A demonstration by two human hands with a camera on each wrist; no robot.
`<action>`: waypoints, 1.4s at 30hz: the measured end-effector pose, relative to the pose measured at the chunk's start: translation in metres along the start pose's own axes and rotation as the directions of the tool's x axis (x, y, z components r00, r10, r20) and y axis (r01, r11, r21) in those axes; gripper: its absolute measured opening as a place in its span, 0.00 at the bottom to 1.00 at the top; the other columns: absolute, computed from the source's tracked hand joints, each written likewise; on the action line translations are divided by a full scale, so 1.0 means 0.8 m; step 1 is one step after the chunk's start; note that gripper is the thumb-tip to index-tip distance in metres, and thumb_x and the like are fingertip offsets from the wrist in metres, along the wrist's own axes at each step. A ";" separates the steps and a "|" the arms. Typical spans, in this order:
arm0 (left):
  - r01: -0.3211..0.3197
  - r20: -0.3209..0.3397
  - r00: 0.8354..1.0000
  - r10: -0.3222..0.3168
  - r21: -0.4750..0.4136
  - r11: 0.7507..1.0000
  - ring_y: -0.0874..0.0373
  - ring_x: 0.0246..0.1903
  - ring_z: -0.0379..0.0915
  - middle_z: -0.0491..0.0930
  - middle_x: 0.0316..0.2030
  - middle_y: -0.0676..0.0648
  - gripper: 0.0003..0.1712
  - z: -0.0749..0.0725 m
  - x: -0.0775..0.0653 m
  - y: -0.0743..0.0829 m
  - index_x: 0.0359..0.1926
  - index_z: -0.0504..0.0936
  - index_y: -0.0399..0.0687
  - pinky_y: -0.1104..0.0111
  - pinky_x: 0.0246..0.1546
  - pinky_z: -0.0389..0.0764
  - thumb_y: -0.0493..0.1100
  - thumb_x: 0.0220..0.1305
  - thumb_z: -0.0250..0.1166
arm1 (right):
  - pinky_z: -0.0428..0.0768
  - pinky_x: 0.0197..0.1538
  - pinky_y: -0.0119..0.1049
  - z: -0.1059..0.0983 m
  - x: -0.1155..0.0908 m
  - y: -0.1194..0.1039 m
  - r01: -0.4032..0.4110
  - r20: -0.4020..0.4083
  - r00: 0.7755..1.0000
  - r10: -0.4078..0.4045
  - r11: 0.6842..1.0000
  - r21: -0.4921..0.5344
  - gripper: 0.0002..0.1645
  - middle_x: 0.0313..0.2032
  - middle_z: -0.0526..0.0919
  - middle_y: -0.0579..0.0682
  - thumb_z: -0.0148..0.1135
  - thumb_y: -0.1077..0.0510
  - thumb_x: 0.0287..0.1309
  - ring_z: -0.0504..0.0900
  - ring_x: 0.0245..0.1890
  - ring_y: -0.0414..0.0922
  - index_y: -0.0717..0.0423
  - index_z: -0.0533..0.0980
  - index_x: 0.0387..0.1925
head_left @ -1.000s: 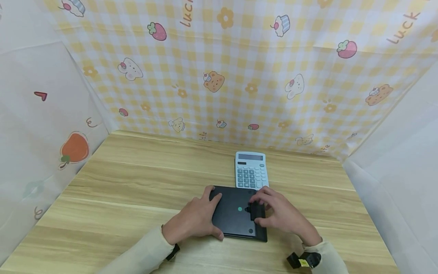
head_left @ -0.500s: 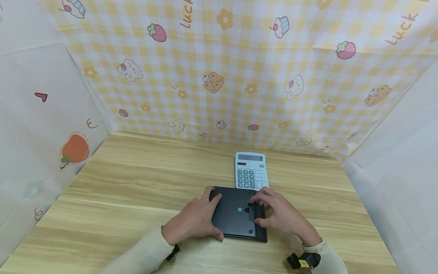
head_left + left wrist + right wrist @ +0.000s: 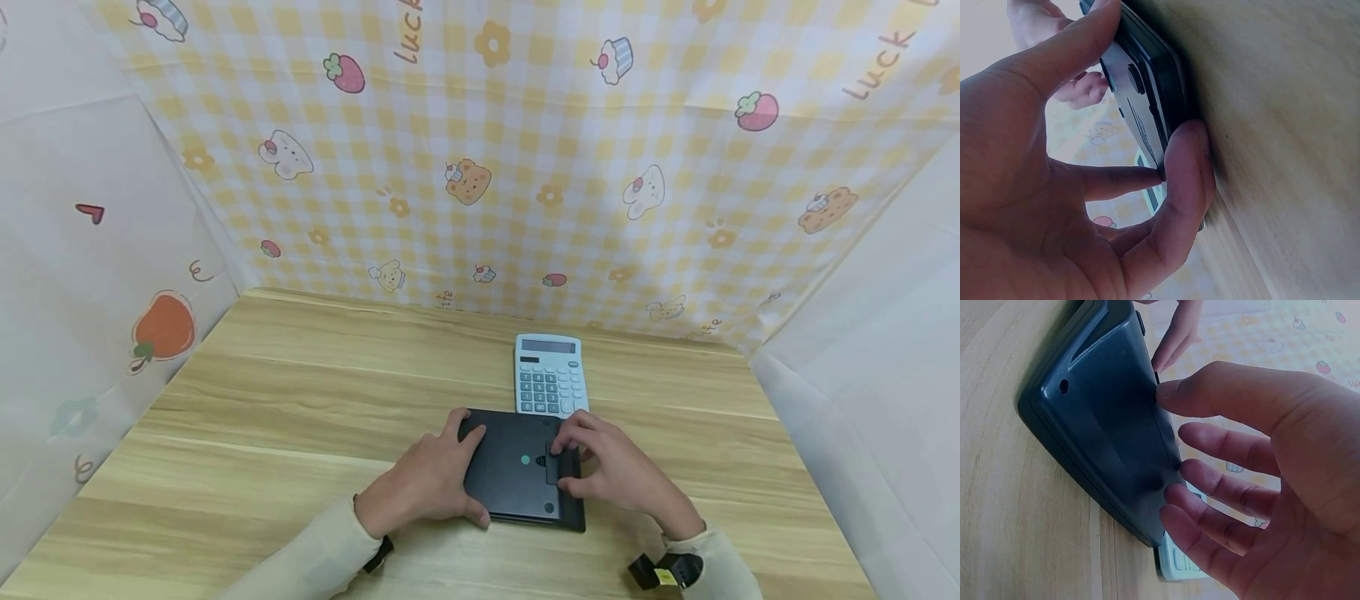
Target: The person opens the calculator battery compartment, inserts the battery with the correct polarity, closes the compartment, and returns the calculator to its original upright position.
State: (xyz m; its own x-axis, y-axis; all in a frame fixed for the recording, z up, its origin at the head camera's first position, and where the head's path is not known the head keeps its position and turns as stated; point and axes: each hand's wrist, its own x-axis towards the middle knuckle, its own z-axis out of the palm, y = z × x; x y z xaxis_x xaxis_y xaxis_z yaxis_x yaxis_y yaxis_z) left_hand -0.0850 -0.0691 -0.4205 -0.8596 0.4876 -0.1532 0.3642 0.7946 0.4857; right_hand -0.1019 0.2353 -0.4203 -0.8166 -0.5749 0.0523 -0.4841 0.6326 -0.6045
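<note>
A black calculator [image 3: 506, 475] lies face down on the table, its back up with a green dot and round feet. My left hand [image 3: 433, 477] grips its left side, thumb at the near edge and a finger at the far corner. In the left wrist view, fingers curve round the rim of the calculator [image 3: 1138, 87]. The small battery cover [image 3: 552, 471] lies flat in the back, towards the right. Over it is my right hand [image 3: 611, 467], thumb and fingertips touching at the cover. In the right wrist view, the right hand's fingers are loosely bent beside the calculator [image 3: 1097, 425].
Just behind the black calculator lies a white calculator [image 3: 547, 375], face up, close to its far edge. The wooden table [image 3: 300, 400] ends at a yellow checked cloth [image 3: 510, 208]. White cloths hang at both sides.
The battery cover, a dark raised-looking patch at first, now lies level with the calculator's back. The right index fingertip has shifted slightly nearer onto the cover. The left hand stays still.
</note>
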 end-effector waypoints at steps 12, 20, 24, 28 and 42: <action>0.005 0.008 1.000 -0.005 -0.001 1.000 0.46 0.31 0.79 0.56 0.81 0.33 0.71 0.001 0.001 0.000 0.80 0.71 0.37 0.57 0.36 0.85 0.65 0.41 0.93 | 0.88 0.48 0.44 0.000 0.000 0.002 -0.016 0.002 1.000 0.016 1.000 0.011 0.16 0.49 0.80 0.38 0.84 0.59 0.55 0.82 0.47 0.45 0.46 0.86 0.43; 0.011 0.012 1.000 -0.011 -0.011 1.000 0.47 0.31 0.78 0.55 0.82 0.33 0.71 0.001 0.001 0.000 0.80 0.71 0.38 0.58 0.36 0.84 0.65 0.41 0.93 | 0.88 0.48 0.43 -0.001 0.000 0.001 -0.016 0.001 1.000 0.016 1.000 -0.003 0.15 0.49 0.80 0.38 0.84 0.58 0.56 0.82 0.48 0.45 0.46 0.87 0.43; 0.009 0.009 1.000 -0.009 -0.009 1.000 0.45 0.32 0.79 0.55 0.82 0.33 0.71 0.000 0.001 0.001 0.80 0.71 0.37 0.57 0.37 0.85 0.64 0.41 0.93 | 0.88 0.48 0.43 -0.002 0.001 0.001 -0.017 0.004 1.000 0.017 1.000 -0.004 0.14 0.49 0.80 0.38 0.85 0.58 0.56 0.81 0.48 0.45 0.46 0.87 0.43; 0.006 0.005 1.000 -0.006 -0.008 1.000 0.45 0.33 0.80 0.55 0.82 0.32 0.71 -0.001 0.001 0.001 0.80 0.72 0.37 0.56 0.37 0.85 0.65 0.41 0.93 | 0.87 0.49 0.43 -0.002 0.001 0.002 -0.014 0.003 1.000 0.014 1.000 -0.013 0.14 0.49 0.80 0.38 0.84 0.60 0.57 0.81 0.48 0.45 0.45 0.88 0.43; 0.015 0.011 1.000 -0.015 -0.012 1.000 0.43 0.35 0.80 0.55 0.82 0.33 0.70 0.001 0.000 0.001 0.80 0.72 0.37 0.55 0.38 0.85 0.64 0.41 0.93 | 0.88 0.50 0.44 -0.002 0.001 0.006 -0.026 0.010 1.000 0.026 1.000 0.009 0.14 0.50 0.80 0.39 0.83 0.61 0.57 0.81 0.49 0.46 0.45 0.89 0.43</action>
State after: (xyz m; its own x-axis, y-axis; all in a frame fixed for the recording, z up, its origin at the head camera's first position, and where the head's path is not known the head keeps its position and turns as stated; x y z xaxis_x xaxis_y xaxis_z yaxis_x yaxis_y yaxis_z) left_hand -0.0847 -0.0681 -0.4206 -0.8610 0.4794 -0.1699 0.3468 0.7977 0.4934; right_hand -0.1054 0.2389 -0.4220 -0.8260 -0.5630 0.0287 -0.4595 0.6430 -0.6127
